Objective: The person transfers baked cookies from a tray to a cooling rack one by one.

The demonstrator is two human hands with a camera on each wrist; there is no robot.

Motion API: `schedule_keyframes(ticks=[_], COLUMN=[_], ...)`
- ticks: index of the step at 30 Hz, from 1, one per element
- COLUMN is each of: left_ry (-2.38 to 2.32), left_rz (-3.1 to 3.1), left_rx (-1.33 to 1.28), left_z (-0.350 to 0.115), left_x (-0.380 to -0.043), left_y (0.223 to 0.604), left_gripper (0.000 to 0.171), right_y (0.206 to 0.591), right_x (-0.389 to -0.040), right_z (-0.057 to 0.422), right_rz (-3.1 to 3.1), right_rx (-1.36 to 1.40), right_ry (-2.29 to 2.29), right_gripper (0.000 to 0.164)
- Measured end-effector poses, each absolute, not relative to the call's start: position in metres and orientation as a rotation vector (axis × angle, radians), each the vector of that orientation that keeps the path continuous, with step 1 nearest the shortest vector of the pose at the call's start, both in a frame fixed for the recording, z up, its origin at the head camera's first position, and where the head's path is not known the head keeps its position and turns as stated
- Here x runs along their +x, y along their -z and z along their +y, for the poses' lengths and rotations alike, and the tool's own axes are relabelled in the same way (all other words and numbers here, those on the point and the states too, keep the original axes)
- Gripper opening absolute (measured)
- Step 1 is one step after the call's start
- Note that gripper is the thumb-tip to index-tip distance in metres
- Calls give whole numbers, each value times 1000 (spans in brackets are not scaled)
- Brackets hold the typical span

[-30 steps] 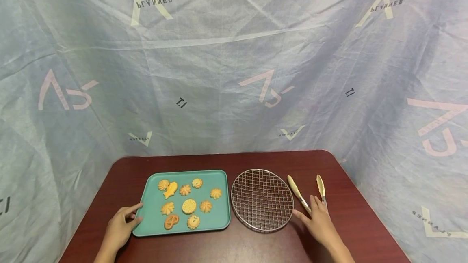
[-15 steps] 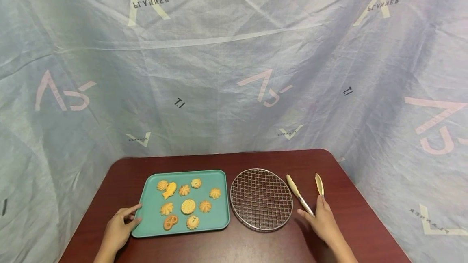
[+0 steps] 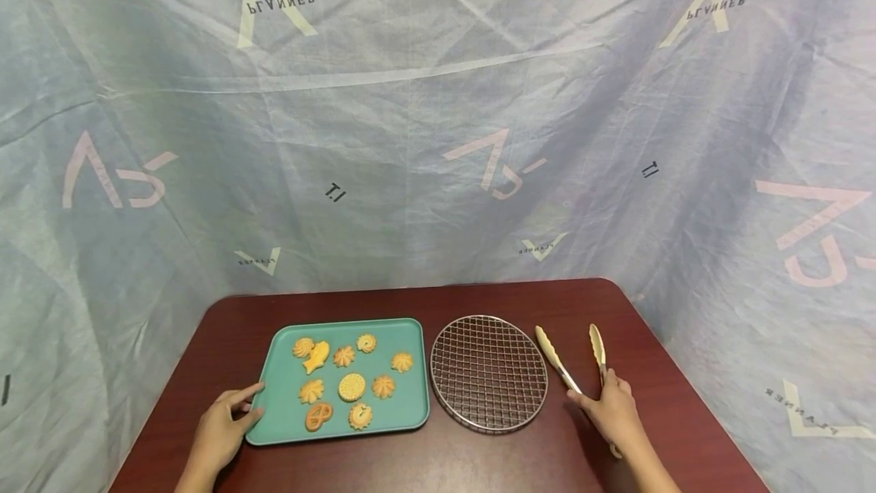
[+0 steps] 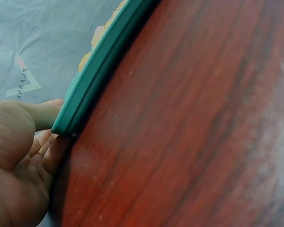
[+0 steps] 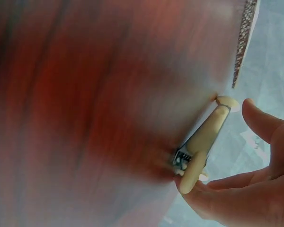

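Observation:
A green baking tray lies on the left of the table, carrying several cookies. At its left edge my left hand holds the rim, the thumb on one side and the fingers on the other in the left wrist view. On the right lie metal tongs with cream tips, their arms spread. My right hand is over their handle part, thumb by the left arm, fingers by the right arm. In the right wrist view the thumb is apart from the tongs, while fingers reach their cream grip.
A round wire cooling rack sits between tray and tongs, close to the tray's right edge. The dark red wooden table has rounded far corners. A grey printed cloth hangs behind and beside it.
My right hand has drawn back along the tongs toward their near end, its thumb now by the left arm. My left hand stays at the tray; the view shifted slightly.

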State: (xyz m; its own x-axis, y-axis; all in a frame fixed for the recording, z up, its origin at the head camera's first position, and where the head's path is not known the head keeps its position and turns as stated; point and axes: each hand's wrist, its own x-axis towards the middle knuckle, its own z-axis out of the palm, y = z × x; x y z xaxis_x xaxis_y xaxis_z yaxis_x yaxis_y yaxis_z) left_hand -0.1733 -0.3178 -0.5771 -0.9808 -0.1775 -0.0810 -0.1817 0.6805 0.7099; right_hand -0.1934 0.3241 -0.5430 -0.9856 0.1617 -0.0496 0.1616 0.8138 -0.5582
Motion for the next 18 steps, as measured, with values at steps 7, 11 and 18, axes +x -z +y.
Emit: schedule_keyframes(ticks=[7, 11, 18], left_ry=[-1202, -1203, -1212], left_rz=[2879, 2879, 2878], left_rx=[-293, -291, -293], left_z=[-319, -319, -319], left_x=[-173, -172, -173], left_y=[579, 578, 578], left_gripper=[50, 49, 50], right_y=[549, 550, 549], right_x=[-197, -200, -204], right_z=[332, 334, 335], right_rz=[-2992, -2988, -2978], right_rx=[-264, -267, -283], right_ry=[-801, -780, -793], right_gripper=[105, 101, 75])
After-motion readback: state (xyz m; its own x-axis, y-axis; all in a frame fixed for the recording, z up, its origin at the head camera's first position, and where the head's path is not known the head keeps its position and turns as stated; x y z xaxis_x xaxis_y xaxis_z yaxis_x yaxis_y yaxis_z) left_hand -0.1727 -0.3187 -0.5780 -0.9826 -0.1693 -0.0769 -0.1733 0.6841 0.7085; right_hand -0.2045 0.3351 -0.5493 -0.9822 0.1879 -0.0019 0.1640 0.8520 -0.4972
